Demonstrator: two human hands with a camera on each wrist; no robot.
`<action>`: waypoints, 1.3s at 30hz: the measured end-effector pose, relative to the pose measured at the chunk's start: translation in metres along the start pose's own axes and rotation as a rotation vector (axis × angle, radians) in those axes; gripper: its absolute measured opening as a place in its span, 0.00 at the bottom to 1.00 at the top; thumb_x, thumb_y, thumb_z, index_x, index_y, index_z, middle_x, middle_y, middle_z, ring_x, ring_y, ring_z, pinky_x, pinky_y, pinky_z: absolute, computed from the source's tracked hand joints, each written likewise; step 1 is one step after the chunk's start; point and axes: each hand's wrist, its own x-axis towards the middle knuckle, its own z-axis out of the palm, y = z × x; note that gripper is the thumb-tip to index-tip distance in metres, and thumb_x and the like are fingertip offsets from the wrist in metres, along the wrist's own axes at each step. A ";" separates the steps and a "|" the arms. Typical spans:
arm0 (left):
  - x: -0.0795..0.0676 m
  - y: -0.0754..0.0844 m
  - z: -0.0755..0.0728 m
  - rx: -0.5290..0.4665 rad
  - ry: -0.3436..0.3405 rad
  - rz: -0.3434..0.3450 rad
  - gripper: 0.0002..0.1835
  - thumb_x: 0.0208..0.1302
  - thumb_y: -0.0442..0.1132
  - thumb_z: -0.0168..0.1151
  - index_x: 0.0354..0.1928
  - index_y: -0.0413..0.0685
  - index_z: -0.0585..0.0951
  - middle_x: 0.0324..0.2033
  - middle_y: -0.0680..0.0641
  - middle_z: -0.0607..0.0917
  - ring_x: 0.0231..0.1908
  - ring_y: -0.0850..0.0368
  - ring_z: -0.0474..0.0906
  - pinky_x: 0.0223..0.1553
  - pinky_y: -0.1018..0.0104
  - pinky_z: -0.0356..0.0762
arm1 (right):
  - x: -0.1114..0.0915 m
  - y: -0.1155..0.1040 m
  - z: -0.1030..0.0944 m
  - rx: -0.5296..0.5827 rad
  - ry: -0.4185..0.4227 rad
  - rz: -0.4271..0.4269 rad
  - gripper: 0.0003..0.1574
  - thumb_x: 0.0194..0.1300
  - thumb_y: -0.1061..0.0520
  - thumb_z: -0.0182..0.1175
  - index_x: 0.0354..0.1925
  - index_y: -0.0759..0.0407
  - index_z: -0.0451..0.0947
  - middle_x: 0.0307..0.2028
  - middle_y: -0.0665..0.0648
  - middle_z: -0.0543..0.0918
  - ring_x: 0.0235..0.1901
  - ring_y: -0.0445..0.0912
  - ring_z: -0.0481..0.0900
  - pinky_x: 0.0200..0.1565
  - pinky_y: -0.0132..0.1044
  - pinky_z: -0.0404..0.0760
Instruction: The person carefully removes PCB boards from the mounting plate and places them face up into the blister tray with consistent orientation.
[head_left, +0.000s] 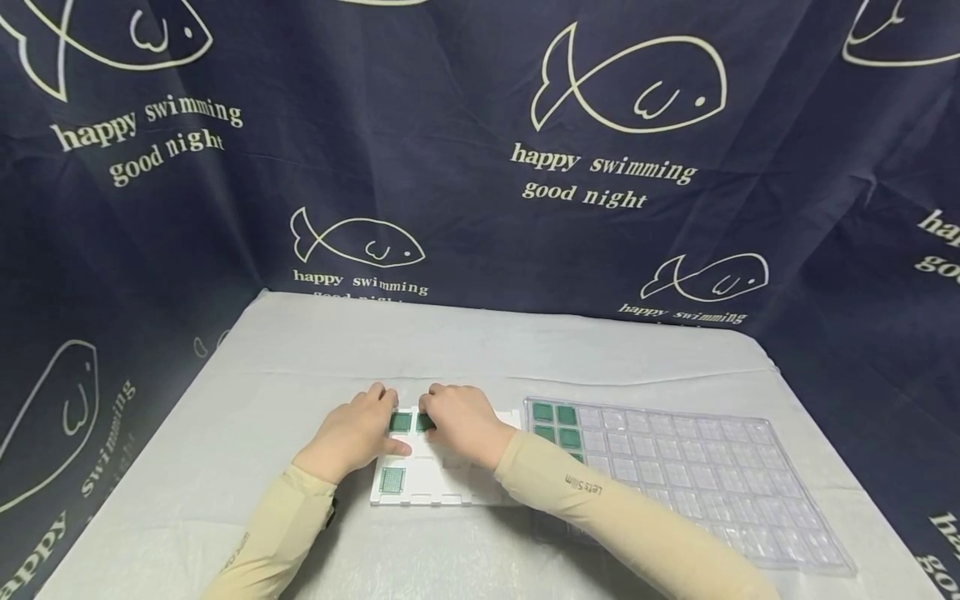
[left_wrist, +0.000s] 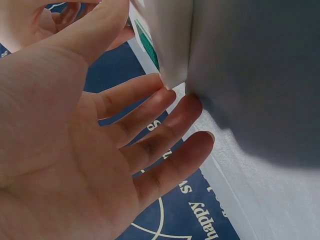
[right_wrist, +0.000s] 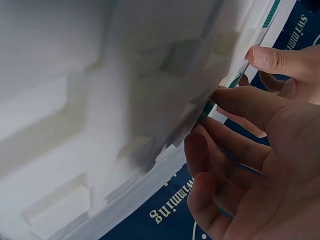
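A white tray (head_left: 431,483) lies between the hands, with green square boards in it. My left hand (head_left: 356,435) rests at its left edge, the thumb over the top face. In the left wrist view the fingers (left_wrist: 165,117) are extended, tips right at the tray's edge. One green square (head_left: 401,422) sits beside this hand, and another square (head_left: 392,480) lies in the tray's near left corner. At the far side, my right hand (head_left: 467,423) pinches a green square board (right_wrist: 205,111) between thumb and forefinger, right at the tray surface. The fingers partly hide it.
A large clear plastic compartment tray (head_left: 675,471) lies to the right, with several green squares (head_left: 543,412) in its left columns. The right forearm passes over its near left part. A white cloth (head_left: 465,342) covers the table; dark blue printed curtains (head_left: 465,125) stand behind it.
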 end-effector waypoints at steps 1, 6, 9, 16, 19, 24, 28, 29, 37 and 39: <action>0.000 0.000 0.000 0.000 0.001 0.001 0.38 0.51 0.56 0.78 0.56 0.37 0.75 0.42 0.44 0.76 0.36 0.50 0.74 0.35 0.53 0.77 | 0.000 0.000 0.000 -0.001 0.001 0.000 0.19 0.59 0.49 0.75 0.47 0.52 0.86 0.41 0.49 0.87 0.35 0.41 0.86 0.36 0.33 0.83; 0.000 0.000 0.001 0.001 0.003 0.006 0.38 0.51 0.56 0.78 0.56 0.37 0.75 0.42 0.44 0.76 0.36 0.50 0.75 0.35 0.53 0.78 | 0.001 0.000 0.000 0.000 0.000 0.001 0.20 0.58 0.49 0.76 0.47 0.52 0.86 0.40 0.49 0.87 0.34 0.40 0.85 0.36 0.33 0.84; 0.000 -0.001 0.001 0.004 0.003 0.006 0.38 0.51 0.56 0.77 0.56 0.37 0.75 0.43 0.44 0.76 0.36 0.50 0.75 0.34 0.53 0.78 | 0.002 0.001 -0.001 0.013 -0.001 -0.005 0.19 0.58 0.50 0.76 0.47 0.53 0.87 0.40 0.49 0.87 0.34 0.41 0.85 0.37 0.34 0.84; 0.000 -0.001 0.001 -0.002 -0.006 -0.002 0.37 0.52 0.56 0.77 0.55 0.39 0.75 0.42 0.45 0.75 0.34 0.52 0.74 0.31 0.54 0.76 | 0.004 0.006 -0.007 0.070 -0.007 0.015 0.20 0.55 0.54 0.75 0.48 0.51 0.87 0.40 0.49 0.87 0.33 0.42 0.83 0.35 0.37 0.84; 0.000 -0.001 0.001 -0.005 -0.015 -0.012 0.38 0.52 0.56 0.77 0.56 0.39 0.75 0.43 0.45 0.75 0.34 0.52 0.73 0.31 0.54 0.76 | 0.004 0.007 -0.011 0.077 -0.018 0.029 0.20 0.55 0.53 0.75 0.47 0.51 0.87 0.38 0.48 0.86 0.31 0.41 0.81 0.32 0.36 0.82; 0.001 -0.002 0.002 -0.025 -0.022 -0.013 0.40 0.52 0.56 0.77 0.59 0.38 0.74 0.44 0.45 0.75 0.35 0.52 0.74 0.33 0.54 0.77 | 0.001 0.009 -0.012 0.084 -0.014 0.038 0.20 0.55 0.53 0.75 0.47 0.51 0.87 0.38 0.49 0.86 0.29 0.40 0.79 0.31 0.35 0.81; 0.002 -0.003 0.004 -0.072 -0.025 -0.003 0.41 0.52 0.53 0.77 0.61 0.35 0.72 0.46 0.44 0.74 0.37 0.51 0.73 0.40 0.53 0.79 | -0.002 0.011 -0.012 0.082 -0.004 0.039 0.20 0.56 0.52 0.75 0.48 0.51 0.87 0.39 0.49 0.86 0.29 0.40 0.80 0.33 0.36 0.83; 0.002 -0.002 0.004 -0.084 -0.025 -0.001 0.41 0.52 0.52 0.77 0.62 0.34 0.72 0.46 0.43 0.74 0.38 0.51 0.74 0.43 0.52 0.79 | -0.003 0.011 -0.013 0.081 -0.002 0.038 0.20 0.56 0.52 0.75 0.48 0.51 0.87 0.39 0.49 0.86 0.29 0.40 0.80 0.33 0.36 0.83; 0.001 0.000 0.003 -0.072 -0.024 0.002 0.42 0.53 0.52 0.77 0.62 0.32 0.72 0.46 0.42 0.75 0.38 0.50 0.74 0.43 0.51 0.80 | -0.013 0.014 -0.013 0.062 0.010 0.031 0.18 0.57 0.50 0.76 0.46 0.51 0.87 0.38 0.49 0.86 0.30 0.41 0.82 0.32 0.35 0.82; 0.001 0.001 0.002 -0.065 -0.025 0.000 0.41 0.53 0.52 0.77 0.61 0.33 0.72 0.45 0.42 0.74 0.37 0.50 0.74 0.40 0.52 0.80 | -0.016 0.015 -0.013 0.060 0.011 0.033 0.18 0.57 0.50 0.76 0.46 0.51 0.87 0.37 0.49 0.86 0.30 0.41 0.82 0.32 0.35 0.82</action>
